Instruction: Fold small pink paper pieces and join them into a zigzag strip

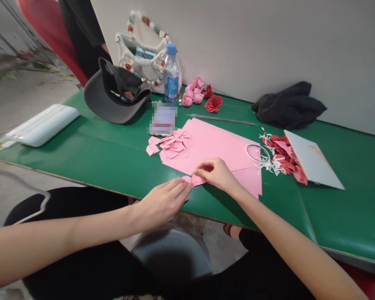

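Note:
Near the table's front edge, my left hand (167, 199) has its fingers closed on a small piece of pink paper. My right hand (218, 174) pinches a pink paper piece (198, 180) between thumb and fingertips, right beside the left fingers. Whether the hands share one piece or hold two touching pieces, I cannot tell. Just beyond them lie pink paper sheets (217, 143), with a pile of cut pink paper pieces (175, 143) on their left part. A roll of clear tape (247, 153) rests at the sheets' right side.
Pink paper flowers (193, 91) and a red paper flower (213, 103) stand by the wall, near a water bottle (171, 75), phone (163, 118) and cap (112, 100). Thin wires (223, 120) lie behind the sheets. Rightward are a white card (312, 160), paper scraps and black cloth (287, 108).

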`<action>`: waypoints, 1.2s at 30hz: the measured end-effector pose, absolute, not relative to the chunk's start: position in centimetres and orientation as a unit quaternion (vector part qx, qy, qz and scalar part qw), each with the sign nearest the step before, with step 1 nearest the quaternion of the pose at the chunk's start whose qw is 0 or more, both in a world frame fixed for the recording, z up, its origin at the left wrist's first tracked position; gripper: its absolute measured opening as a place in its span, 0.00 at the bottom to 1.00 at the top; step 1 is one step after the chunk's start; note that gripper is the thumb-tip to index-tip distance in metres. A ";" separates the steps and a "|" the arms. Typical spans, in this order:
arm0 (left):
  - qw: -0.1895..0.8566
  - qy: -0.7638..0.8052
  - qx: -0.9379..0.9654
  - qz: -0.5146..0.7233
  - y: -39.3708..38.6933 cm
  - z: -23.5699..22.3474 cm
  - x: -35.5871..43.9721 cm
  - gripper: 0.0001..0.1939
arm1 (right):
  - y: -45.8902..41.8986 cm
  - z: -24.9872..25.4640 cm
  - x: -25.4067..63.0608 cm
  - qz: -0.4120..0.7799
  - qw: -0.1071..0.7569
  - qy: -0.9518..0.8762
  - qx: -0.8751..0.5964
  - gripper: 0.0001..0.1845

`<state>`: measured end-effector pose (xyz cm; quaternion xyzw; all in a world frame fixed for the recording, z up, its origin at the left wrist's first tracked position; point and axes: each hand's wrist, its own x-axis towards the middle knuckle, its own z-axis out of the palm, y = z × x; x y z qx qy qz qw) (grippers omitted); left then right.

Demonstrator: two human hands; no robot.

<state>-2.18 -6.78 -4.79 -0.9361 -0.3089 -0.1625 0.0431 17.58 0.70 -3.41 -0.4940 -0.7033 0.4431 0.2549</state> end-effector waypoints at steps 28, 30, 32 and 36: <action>0.000 -0.301 -0.953 -0.036 -6.5 -4.2 -2.2 0.22 | 0.4 -3.5 17.4 0.408 0.251 -0.724 -0.497 0.06; -0.008 -0.304 -0.952 -0.040 -6.4 -4.1 -2.1 0.22 | 0.3 -3.6 17.4 0.403 0.252 -0.727 -0.495 0.06; -0.012 -0.311 -0.949 -0.047 -6.4 -4.1 -2.1 0.21 | 0.2 -3.8 17.4 0.396 0.255 -0.731 -0.494 0.06; -0.007 -0.328 -0.943 -0.061 -6.2 -3.9 -1.9 0.19 | 0.0 -4.0 17.4 0.385 0.264 -0.737 -0.489 0.05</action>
